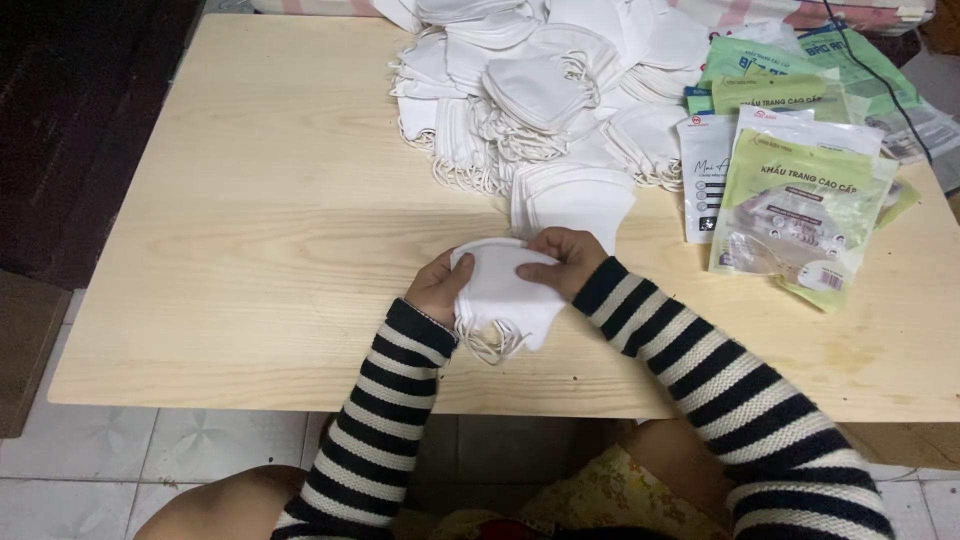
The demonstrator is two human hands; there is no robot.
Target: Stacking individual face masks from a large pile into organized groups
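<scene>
White masks (540, 90), pale wood table (260, 250), green/white packets (795, 205), blk-white striped sleeves (390, 400)

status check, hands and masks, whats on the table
Left hand and right hand both grip small stack of white masks. Big mask pile behind it. Green and white packets at right, apart from hands.
</scene>
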